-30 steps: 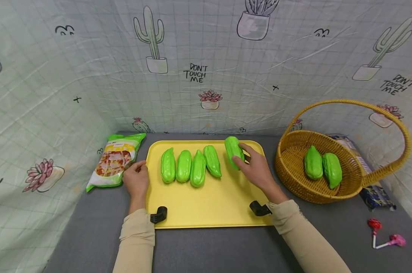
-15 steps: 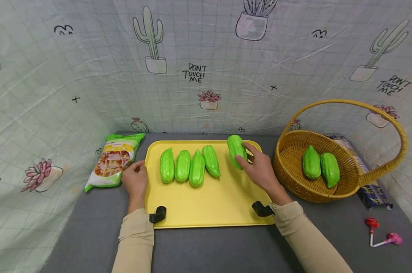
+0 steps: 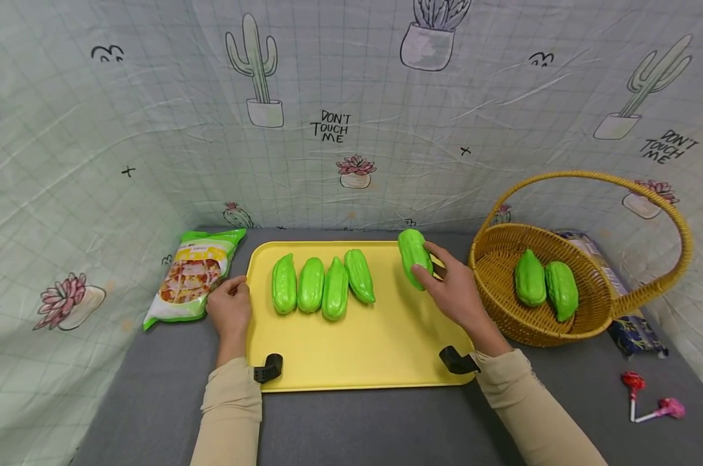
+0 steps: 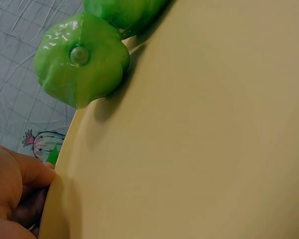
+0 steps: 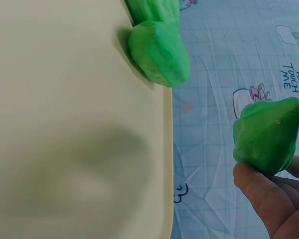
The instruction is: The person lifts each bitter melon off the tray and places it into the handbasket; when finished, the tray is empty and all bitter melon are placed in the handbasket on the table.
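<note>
My right hand (image 3: 457,294) holds a green bitter melon (image 3: 414,257) above the right part of the yellow tray (image 3: 357,353). Thumb and fingers pinch its sides; in the right wrist view this melon (image 5: 266,134) is off the tray, its shadow falling on the tray. Several more bitter melons lie in a row on the tray, the rightmost one (image 3: 359,276) slightly tilted. At the tray's left edge my left hand (image 3: 230,309) has curled fingers; in the left wrist view these fingers (image 4: 40,172) hold the rim, partly hidden. Two bitter melons (image 3: 529,278) lie in the wicker basket (image 3: 497,304).
The basket's tall handle (image 3: 590,173) arches over it, right of the tray. A food bag (image 3: 194,275) lies beyond the left hand. Dark blue packets (image 3: 637,333) lie behind the basket, and two lollipops (image 3: 632,382) sit at the front right. A patterned cloth hangs behind.
My right hand has moved slowly to the right with the bitter melon, towards the basket. The left hand stays at the tray's edge; the other melons lie as before.
</note>
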`<state>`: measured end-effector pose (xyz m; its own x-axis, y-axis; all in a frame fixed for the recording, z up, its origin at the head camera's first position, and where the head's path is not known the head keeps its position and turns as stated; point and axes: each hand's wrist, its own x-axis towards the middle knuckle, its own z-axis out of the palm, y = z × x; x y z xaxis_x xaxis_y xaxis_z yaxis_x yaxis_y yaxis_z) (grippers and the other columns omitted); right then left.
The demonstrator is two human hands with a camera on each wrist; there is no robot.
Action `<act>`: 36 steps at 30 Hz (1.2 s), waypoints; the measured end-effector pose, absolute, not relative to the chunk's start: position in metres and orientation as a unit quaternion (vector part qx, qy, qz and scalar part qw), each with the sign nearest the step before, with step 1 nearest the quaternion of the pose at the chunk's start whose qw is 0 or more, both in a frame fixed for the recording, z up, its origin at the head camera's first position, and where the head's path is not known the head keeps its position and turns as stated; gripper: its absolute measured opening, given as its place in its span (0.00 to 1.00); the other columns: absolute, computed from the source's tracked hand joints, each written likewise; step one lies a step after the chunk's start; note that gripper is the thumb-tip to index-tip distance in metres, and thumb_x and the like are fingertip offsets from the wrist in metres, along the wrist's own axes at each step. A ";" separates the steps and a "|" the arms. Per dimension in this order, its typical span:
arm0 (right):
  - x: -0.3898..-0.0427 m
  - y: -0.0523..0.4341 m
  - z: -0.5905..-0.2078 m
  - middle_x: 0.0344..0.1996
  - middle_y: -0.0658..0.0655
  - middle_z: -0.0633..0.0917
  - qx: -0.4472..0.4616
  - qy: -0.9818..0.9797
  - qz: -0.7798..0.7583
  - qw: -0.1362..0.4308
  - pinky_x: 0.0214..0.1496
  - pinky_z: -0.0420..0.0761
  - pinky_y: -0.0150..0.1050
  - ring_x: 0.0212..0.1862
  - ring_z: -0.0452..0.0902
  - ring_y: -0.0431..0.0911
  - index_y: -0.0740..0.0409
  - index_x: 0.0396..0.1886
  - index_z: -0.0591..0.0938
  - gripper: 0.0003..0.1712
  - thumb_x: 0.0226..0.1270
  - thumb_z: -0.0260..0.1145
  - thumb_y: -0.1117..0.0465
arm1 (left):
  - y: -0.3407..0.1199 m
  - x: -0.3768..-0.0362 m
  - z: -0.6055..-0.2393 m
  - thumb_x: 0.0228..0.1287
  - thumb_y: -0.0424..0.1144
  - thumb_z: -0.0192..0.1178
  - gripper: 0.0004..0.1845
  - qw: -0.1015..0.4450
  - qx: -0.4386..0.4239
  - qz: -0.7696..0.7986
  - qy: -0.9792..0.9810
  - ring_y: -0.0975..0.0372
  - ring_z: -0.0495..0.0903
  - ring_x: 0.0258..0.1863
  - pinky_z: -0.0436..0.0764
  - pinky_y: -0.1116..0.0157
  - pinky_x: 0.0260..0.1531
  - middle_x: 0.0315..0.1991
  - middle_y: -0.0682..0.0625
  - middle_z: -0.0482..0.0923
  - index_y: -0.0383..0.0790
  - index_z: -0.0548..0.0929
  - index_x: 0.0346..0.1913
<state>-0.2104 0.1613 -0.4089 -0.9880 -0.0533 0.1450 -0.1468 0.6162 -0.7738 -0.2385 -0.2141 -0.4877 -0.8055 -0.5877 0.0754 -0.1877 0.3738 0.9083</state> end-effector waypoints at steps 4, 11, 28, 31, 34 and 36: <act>-0.209 0.166 -0.408 0.73 0.73 0.69 0.053 -0.892 0.444 0.057 0.53 0.85 0.56 0.67 0.74 0.67 0.60 0.78 0.64 0.37 0.77 0.62 0.50 | -0.213 -0.238 -0.487 0.73 0.33 0.53 0.15 0.199 0.243 -0.504 -0.805 0.44 0.84 0.49 0.79 0.49 0.50 0.50 0.32 0.86 0.31 0.88 0.52; -0.206 0.177 -0.407 0.72 0.75 0.70 0.040 -0.892 0.446 0.052 0.56 0.84 0.56 0.69 0.73 0.66 0.61 0.80 0.61 0.39 0.78 0.60 0.49 | -0.213 -0.237 -0.488 0.73 0.33 0.53 0.16 0.195 0.243 -0.501 -0.807 0.43 0.84 0.49 0.79 0.49 0.50 0.51 0.32 0.86 0.31 0.88 0.53; -0.198 0.204 -0.400 0.71 0.75 0.71 0.021 -0.906 0.415 0.084 0.53 0.84 0.60 0.63 0.79 0.66 0.60 0.79 0.63 0.39 0.78 0.60 0.47 | -0.213 -0.238 -0.486 0.72 0.33 0.53 0.16 0.209 0.250 -0.492 -0.807 0.44 0.84 0.47 0.80 0.50 0.48 0.49 0.33 0.87 0.31 0.89 0.51; -0.195 0.208 -0.399 0.72 0.74 0.70 0.019 -0.907 0.411 0.093 0.53 0.84 0.60 0.62 0.79 0.67 0.61 0.79 0.63 0.38 0.78 0.60 0.48 | -0.212 -0.237 -0.485 0.72 0.33 0.53 0.15 0.208 0.248 -0.495 -0.807 0.44 0.84 0.48 0.80 0.50 0.49 0.49 0.33 0.86 0.31 0.89 0.51; -0.193 0.213 -0.399 0.72 0.73 0.70 0.016 -0.909 0.404 0.099 0.52 0.84 0.60 0.61 0.80 0.67 0.60 0.79 0.63 0.38 0.78 0.60 0.48 | -0.213 -0.237 -0.485 0.73 0.32 0.53 0.16 0.200 0.242 -0.501 -0.807 0.42 0.83 0.49 0.79 0.47 0.51 0.50 0.31 0.86 0.31 0.88 0.52; -0.192 0.216 -0.399 0.72 0.73 0.71 0.013 -0.908 0.406 0.100 0.52 0.84 0.60 0.62 0.79 0.68 0.60 0.79 0.63 0.38 0.78 0.60 0.47 | -0.213 -0.237 -0.485 0.73 0.32 0.53 0.16 0.196 0.241 -0.501 -0.808 0.42 0.83 0.50 0.79 0.47 0.52 0.51 0.32 0.85 0.31 0.88 0.53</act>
<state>-0.1924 0.2158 -0.3988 -0.9797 0.0567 0.1920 -0.1052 0.6701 -0.7348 -0.2367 -0.2128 -0.4846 -0.8071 -0.5858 0.0740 -0.1934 0.3807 0.9043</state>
